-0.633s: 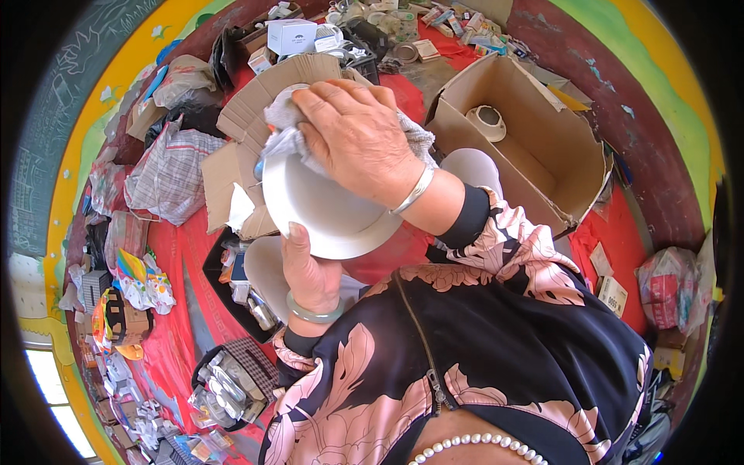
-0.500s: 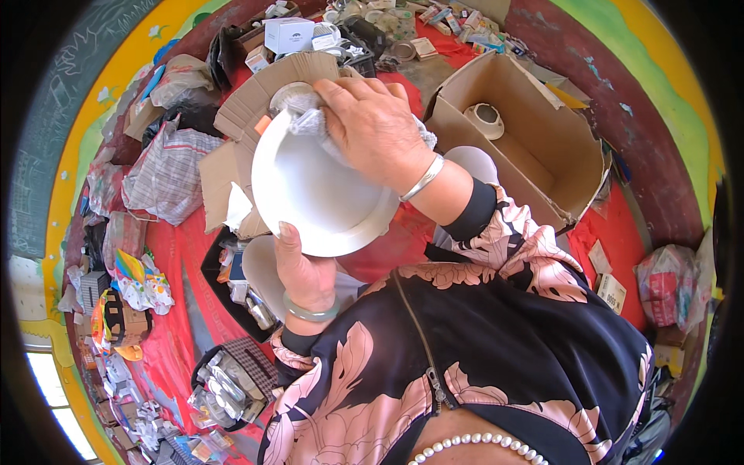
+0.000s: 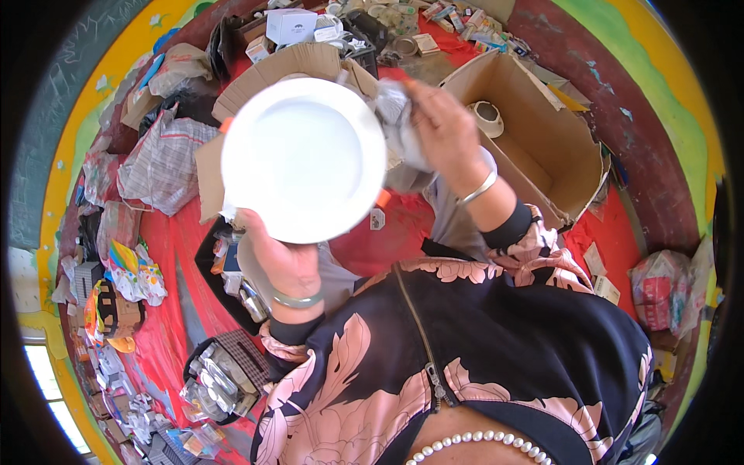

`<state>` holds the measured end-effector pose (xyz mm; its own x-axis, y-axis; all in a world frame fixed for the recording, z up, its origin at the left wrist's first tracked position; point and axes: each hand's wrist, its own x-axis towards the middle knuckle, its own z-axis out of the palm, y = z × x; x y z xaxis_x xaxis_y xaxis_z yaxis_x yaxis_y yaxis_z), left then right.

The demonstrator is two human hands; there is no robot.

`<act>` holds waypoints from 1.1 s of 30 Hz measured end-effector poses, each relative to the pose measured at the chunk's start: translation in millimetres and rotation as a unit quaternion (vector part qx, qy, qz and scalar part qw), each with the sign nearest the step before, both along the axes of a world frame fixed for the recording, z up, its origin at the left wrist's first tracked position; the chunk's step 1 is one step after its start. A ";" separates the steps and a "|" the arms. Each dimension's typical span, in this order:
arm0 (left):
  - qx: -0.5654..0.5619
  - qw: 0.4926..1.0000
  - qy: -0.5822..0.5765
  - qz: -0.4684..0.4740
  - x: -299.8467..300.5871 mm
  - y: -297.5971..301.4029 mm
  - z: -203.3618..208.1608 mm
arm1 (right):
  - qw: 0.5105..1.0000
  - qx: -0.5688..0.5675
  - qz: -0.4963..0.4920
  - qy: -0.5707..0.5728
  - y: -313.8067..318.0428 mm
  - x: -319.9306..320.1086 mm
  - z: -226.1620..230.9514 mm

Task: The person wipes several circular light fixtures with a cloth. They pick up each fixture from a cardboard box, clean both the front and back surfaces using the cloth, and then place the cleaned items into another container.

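Note:
A round white recessed downlight [image 3: 304, 167] is held up in front of me, its smooth face toward me and an orange clip showing at its edge. My left hand [image 3: 280, 260] grips its lower left rim, the fingers hidden behind it. To the right of the lamp, my right hand [image 3: 451, 132] is closed on a crumpled grey-white cloth [image 3: 399, 124], apart from the rim and slightly smeared by motion. Behind the lamp are the flaps of a brown cardboard box [image 3: 256, 81], mostly covered by it.
At the right stands a tall open cardboard box [image 3: 554, 167] with a white ring-shaped fitting [image 3: 487, 118] inside. A black bin [image 3: 208, 260] and a basket of parts [image 3: 246, 360] sit at my left. A checked bag [image 3: 159, 167] and red sheeting [image 3: 174, 248] lie beyond.
My right hand with the cloth has moved off the lamp's face to the right. The downlight has shifted up and left and now faces me more squarely.

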<state>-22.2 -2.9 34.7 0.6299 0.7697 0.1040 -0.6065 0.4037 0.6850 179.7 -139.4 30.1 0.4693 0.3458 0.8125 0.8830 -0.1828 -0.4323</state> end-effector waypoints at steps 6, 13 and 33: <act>0.023 0.998 -0.056 0.032 0.0 30.5 6.1 | 0.981 0.144 -0.079 0.103 -33.0 55.0 30.9; 0.124 0.991 -0.028 0.035 28.2 12.7 27.7 | 0.964 0.081 0.040 -0.249 17.2 -9.7 99.3; 0.188 0.973 -0.077 0.109 40.6 -11.2 50.7 | 0.940 -0.106 0.323 -0.040 40.8 -58.0 65.1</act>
